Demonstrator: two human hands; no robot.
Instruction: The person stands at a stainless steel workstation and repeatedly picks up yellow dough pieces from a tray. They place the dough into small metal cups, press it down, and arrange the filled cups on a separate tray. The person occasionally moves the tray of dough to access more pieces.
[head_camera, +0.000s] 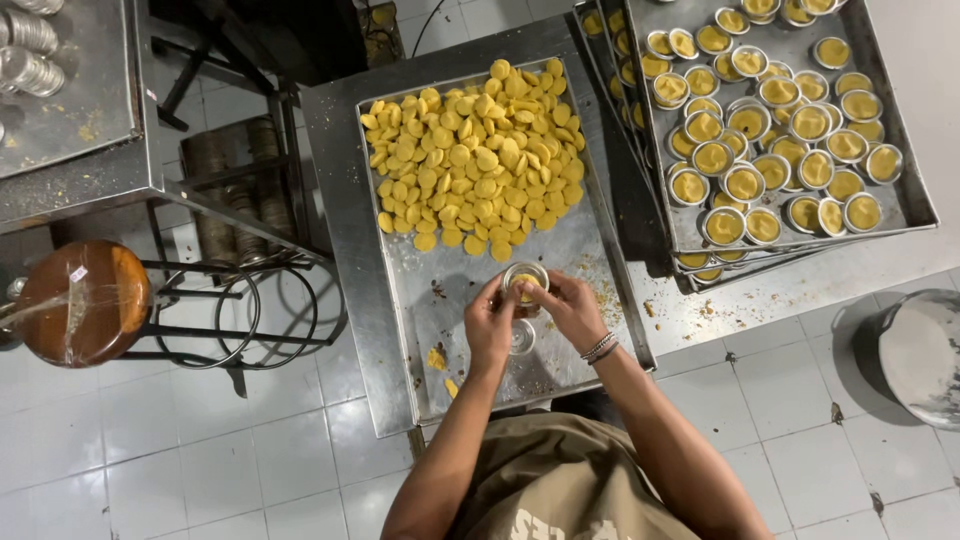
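White tiled floor (250, 450), steel counter (335, 200) below me; I see both hands' fingers (497, 300) grasping a small metal mould (525, 277), pinched between left hand (489, 325) and right hand (572, 310).

Tray (400, 300): on the table (330, 200).
Cakes (475, 150): heaped at the tray's far end.
Cup (525, 277): between both hands, above the tray's near part.
Stacked trays (900, 200): at right, with filled cups.
Stool (80, 300): at left, on the floor.
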